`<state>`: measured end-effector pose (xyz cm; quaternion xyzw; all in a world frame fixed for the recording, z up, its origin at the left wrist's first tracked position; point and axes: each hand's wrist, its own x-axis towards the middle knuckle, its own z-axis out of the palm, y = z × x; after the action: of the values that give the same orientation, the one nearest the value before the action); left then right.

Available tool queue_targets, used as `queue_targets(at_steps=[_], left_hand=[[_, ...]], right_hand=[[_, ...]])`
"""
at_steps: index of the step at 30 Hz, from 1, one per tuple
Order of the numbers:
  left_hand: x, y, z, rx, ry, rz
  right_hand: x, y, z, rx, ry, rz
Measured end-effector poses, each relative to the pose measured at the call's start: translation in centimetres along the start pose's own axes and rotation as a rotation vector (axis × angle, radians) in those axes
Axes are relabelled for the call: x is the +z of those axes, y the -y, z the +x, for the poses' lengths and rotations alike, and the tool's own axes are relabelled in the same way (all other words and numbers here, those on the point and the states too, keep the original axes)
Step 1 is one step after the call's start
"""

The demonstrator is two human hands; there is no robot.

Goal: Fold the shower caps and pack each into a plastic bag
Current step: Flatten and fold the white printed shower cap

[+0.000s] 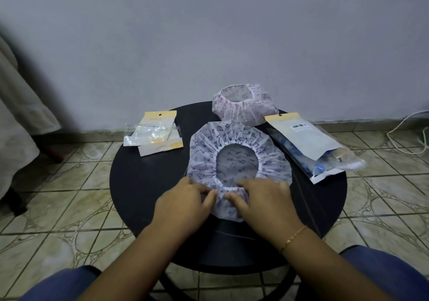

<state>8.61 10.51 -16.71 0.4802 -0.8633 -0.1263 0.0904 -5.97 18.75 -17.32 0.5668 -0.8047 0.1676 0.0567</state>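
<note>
The blue-patterned shower cap (240, 148) lay flat near the middle of the round black table (139, 180), its elastic opening turned up so the inside of the cap showed through the hole. Both hands met at the edge of the cap nearest the person. The left hand (185, 204) rested on that edge with its fingers curled in, the thumb and fingertips appearing to pinch the gathered plastic. The right hand (262, 202) lay just beside it with its fingers bent down onto the same edge; whether it actually gripped the plastic or only pressed on it I could not tell. A thin gold bracelet (292, 238) circled the right wrist.

Beyond the cap, at the table's far rim, sat a second shower cap (245, 105) in a pink print, puffed up with its opening upward. Left of the blue cap lay a few empty plastic bags (155, 133) with yellow header cards, overlapping one another. Right of the blue cap lay a filled bag (311, 145) with a barcode label, reaching out over the table's rim.

The table stood on a floor of patterned beige tiles (69, 184) against a plain grey wall (209, 33). A pale curtain (18, 105) hung at the far left, and a white cable (404, 133) trailed on the floor at the far right. The person's blue-clad knees (390, 275) showed on either side below the table.
</note>
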Motion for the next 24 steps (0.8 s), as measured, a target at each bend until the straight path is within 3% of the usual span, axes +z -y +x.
queue_targets(at_steps=[2, 5, 8, 11, 16, 18, 20, 24], left_hand=[[0.3, -0.9, -0.5, 0.032, -0.019, 0.000], [0.6, -1.5, -0.9, 0.141, -0.049, -0.105], [0.7, -1.7, -1.0, 0.168, -0.019, -0.393], [1.1, -1.3, -0.5, 0.184, -0.182, -0.528], [0.1, -0.3, 2.0, 0.372, -0.490, -0.269], [0.0, 0.4, 3.3, 0.367, -0.346, -0.146], [0.4, 1.7, 3.9, 0.250, -0.120, -0.049], [0.4, 3.9, 4.2, 0.118, 0.168, 0.081]], right_hand=[[0.6, -0.2, 0.0, 0.055, 0.113, -0.055], [1.0, -1.0, 0.3, 0.138, 0.146, -0.067], [0.7, -1.1, 0.4, 0.135, 0.091, -0.059], [0.5, -0.6, 0.5, 0.147, 0.067, 0.064], [1.6, -0.2, -0.1, 0.151, 0.108, 0.099], [1.9, -0.3, -0.3, 0.122, 0.117, 0.101], [1.9, -0.8, -0.2, 0.112, 0.162, 0.134], [1.1, -2.8, 0.3, 0.106, 0.384, 0.163]])
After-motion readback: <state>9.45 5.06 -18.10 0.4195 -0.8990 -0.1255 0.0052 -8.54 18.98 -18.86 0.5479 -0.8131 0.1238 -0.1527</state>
